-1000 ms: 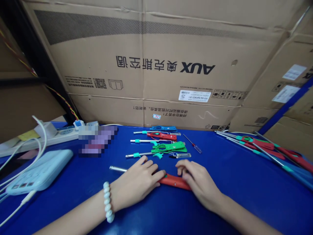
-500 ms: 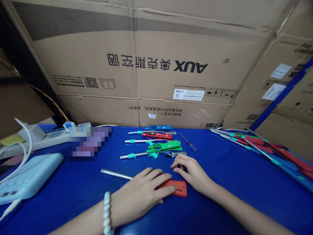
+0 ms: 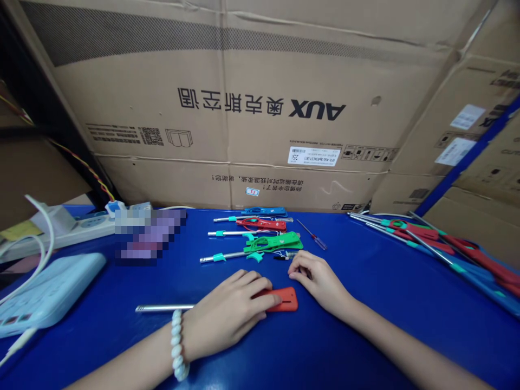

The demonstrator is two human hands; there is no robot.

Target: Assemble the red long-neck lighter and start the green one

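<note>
My left hand (image 3: 235, 309), with a beaded bracelet at the wrist, is closed over an orange-red stick lighter (image 3: 290, 299) lying on the blue table. The lighter's metal tube sticks out past the wrist to the left, and its handle end shows at the fingertips. Curled and pinched, my right hand (image 3: 319, 279) rests just right of the lighter; whatever its fingers hold, if anything, is hidden. Beyond the hands lie disassembled lighters in a row: a green lighter shell (image 3: 274, 242), a red lighter shell (image 3: 264, 223) and a blue lighter shell (image 3: 266, 212), with metal tubes and small teal parts.
A small screwdriver (image 3: 319, 241) lies right of the row. Several more lighters (image 3: 459, 260) are piled at the right edge. On the left are a power strip (image 3: 81, 230) and a light-blue boxy device (image 3: 52, 292) with cables. Cardboard (image 3: 244, 130) walls the back.
My left hand has shifted slightly left with the lighter, whose metal tube has swung to lie nearly level. My right hand has moved a little, its fingers curled tighter.
</note>
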